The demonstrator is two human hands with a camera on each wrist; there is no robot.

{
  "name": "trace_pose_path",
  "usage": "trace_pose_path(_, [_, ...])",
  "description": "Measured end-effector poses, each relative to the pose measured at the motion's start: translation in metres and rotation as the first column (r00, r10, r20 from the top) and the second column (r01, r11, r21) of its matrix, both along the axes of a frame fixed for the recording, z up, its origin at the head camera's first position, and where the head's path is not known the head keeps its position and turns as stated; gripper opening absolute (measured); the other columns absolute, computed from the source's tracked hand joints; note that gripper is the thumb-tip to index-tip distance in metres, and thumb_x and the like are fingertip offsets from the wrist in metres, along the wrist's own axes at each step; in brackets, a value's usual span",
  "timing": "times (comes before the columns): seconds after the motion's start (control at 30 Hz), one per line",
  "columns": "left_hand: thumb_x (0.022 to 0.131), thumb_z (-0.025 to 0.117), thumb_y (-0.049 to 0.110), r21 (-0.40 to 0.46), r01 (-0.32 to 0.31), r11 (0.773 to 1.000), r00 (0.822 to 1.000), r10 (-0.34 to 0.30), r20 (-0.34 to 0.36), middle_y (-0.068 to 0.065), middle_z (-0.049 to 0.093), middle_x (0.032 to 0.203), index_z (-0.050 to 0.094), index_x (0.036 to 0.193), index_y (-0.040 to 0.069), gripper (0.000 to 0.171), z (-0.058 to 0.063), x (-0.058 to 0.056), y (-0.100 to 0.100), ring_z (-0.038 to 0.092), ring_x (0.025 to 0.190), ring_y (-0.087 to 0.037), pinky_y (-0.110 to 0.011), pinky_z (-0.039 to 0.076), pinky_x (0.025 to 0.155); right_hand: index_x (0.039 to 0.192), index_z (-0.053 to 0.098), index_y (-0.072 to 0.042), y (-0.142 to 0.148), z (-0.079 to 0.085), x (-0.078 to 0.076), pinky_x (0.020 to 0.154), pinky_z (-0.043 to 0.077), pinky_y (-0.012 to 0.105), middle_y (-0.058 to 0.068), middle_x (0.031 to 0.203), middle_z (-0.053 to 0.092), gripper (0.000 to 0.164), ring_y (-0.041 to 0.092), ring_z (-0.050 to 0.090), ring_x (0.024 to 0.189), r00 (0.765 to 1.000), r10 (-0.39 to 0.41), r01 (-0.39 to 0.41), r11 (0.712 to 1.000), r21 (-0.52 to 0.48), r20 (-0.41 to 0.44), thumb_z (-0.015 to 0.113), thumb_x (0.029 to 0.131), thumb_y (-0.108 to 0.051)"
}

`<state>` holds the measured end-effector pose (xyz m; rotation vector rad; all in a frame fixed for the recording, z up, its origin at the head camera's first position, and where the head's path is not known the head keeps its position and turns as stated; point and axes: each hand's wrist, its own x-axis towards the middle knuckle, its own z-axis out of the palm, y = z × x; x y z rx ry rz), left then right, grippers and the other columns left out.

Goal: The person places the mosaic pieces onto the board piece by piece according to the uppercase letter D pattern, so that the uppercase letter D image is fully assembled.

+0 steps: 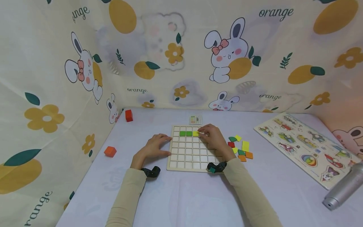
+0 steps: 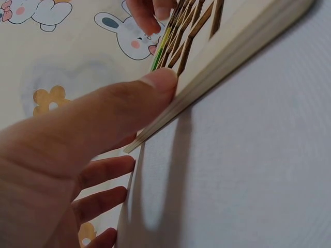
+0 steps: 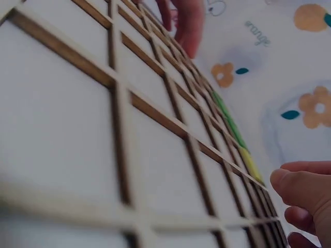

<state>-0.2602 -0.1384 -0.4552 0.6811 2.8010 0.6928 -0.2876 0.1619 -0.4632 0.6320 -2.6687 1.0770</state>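
A pale wooden grid board (image 1: 185, 156) lies on the table with two green tiles (image 1: 186, 133) and a yellow tile (image 1: 195, 133) side by side in its second row from the far edge. My left hand (image 1: 155, 146) rests at the board's left edge, thumb and fingertips against the rim; in the left wrist view its thumb (image 2: 129, 98) lies along that edge. Over the far right part of the board is my right hand (image 1: 214, 137), fingertips bent right beside the yellow tile. In the right wrist view its thumb and forefinger (image 3: 302, 188) come close together, no tile showing between them.
Loose coloured pieces (image 1: 245, 146) lie right of the board. A small pattern card (image 1: 195, 119) is behind it. Red block (image 1: 129, 115) and orange-red block (image 1: 110, 151) stand at left. A picture puzzle board (image 1: 309, 145) and a silver cylinder (image 1: 343, 186) occupy the right.
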Motion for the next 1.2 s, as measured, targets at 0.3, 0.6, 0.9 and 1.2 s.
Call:
trace_pose_path(0.3, [0.076, 0.073, 0.044, 0.010, -0.005, 1.000, 1.000, 0.005, -0.001, -0.008, 0.040, 0.141, 0.048, 0.136, 0.020, 0.069, -0.002, -0.001, 0.000, 0.032, 0.130, -0.028, -0.050, 0.027, 0.106, 0.104, 0.069, -0.005, 0.029, 0.012, 0.009, 0.078, 0.050, 0.041, 0.011, 0.107, 0.061, 0.019, 0.025, 0.056, 0.088, 0.999, -0.027, 0.027, 1.000, -0.006, 0.026, 0.066, 0.087, -0.010])
trace_pose_path(0.6, [0.076, 0.073, 0.046, 0.011, -0.014, 1.000, 1.000, 0.014, 0.006, -0.007, 0.040, 0.142, 0.048, 0.136, 0.021, 0.070, -0.004, -0.001, 0.000, 0.031, 0.131, -0.027, -0.050, 0.025, 0.107, 0.107, 0.069, -0.007, 0.071, 0.022, 0.019, 0.074, 0.048, 0.039, 0.012, 0.107, 0.062, 0.021, 0.025, 0.055, 0.088, 0.995, -0.102, 0.099, 0.991, 0.094, 0.022, 0.065, 0.087, -0.012])
trace_pose_path(0.9, [0.076, 0.072, 0.046, 0.000, -0.012, 1.000, 1.000, 0.012, 0.007, -0.007, 0.039, 0.142, 0.047, 0.137, 0.021, 0.070, -0.003, -0.001, 0.000, 0.031, 0.131, -0.027, -0.050, 0.025, 0.107, 0.109, 0.068, -0.007, 0.113, 0.018, 0.025, 0.075, 0.044, 0.037, 0.014, 0.109, 0.059, 0.023, 0.027, 0.050, 0.090, 0.970, -0.202, 0.181, 0.971, 0.158, 0.135, 0.064, 0.088, -0.016])
trace_pose_path(1.2, [0.076, 0.073, 0.044, 0.014, -0.011, 1.000, 1.000, 0.011, 0.001, -0.008, 0.041, 0.140, 0.049, 0.135, 0.020, 0.068, -0.003, -0.001, 0.001, 0.032, 0.130, -0.027, -0.051, 0.026, 0.106, 0.108, 0.068, -0.004, 0.124, 0.005, 0.026, 0.070, 0.041, 0.034, 0.016, 0.104, 0.053, 0.025, 0.026, 0.045, 0.085, 0.956, -0.215, 0.171, 0.961, 0.215, 0.199, 0.067, 0.086, -0.014])
